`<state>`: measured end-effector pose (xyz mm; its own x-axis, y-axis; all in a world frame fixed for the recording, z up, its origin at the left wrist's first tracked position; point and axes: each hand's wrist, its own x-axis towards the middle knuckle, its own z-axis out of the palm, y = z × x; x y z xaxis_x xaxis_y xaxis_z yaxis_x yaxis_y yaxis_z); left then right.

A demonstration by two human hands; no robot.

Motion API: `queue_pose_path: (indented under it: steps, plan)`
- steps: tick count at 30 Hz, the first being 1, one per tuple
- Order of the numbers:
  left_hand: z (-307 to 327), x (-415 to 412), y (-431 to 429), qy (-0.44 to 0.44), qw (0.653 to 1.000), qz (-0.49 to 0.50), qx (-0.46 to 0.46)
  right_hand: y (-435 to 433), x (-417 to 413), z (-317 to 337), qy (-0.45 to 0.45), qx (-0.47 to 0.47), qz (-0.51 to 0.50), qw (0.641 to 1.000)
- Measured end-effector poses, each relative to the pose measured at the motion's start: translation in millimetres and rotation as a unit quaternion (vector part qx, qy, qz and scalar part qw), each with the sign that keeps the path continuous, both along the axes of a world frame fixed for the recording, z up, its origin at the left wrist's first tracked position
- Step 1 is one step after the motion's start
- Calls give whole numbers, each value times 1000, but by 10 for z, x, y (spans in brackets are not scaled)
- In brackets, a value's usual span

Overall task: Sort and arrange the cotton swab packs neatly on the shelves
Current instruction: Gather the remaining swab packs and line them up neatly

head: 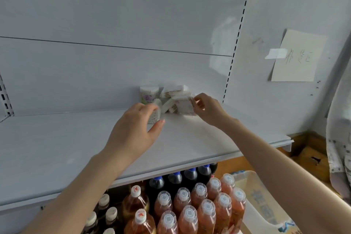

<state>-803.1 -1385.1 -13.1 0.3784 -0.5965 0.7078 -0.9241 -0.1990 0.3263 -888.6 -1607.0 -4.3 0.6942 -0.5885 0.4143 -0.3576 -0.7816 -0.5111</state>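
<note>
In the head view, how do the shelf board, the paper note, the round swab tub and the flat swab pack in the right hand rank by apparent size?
1. shelf board
2. paper note
3. flat swab pack and round swab tub: about alike, so not ranked.

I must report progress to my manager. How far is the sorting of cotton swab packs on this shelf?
Done: one flowered pack stands upright at the back of the shelf. In hand: the left hand grips a dotted pack, the right hand pinches a white pack. Left: the tilted packs between them lie in a heap, not in rows.
</note>
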Motion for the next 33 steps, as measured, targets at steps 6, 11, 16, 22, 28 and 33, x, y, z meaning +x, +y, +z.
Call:
queue_pose_path:
  steps: [6, 11, 16, 22, 28, 33]
  plan:
    - [40, -83, -274, 35, 999, 20, -10, -86, 92, -40, 36, 7, 24, 999]
    - [99, 2, -452, 37, 999, 35, -15, -17, 5, 22, -29, 55, 117, 991]
    - [126, -39, -478, 76, 996, 27, -25, 78, -110, 185, -73, 157, 247, 953]
    - [112, -11, -237, 158, 976, 105, -104, -190, 349, 341, -66, 48, 40, 996]
    - [82, 41, -66, 274, 948, 103, -123, -295, 740, 354, 86, 56, 21, 995]
    - [66, 111, -69, 304, 934, 92, -164, -390, 731, 292, -41, 120, 51, 991]
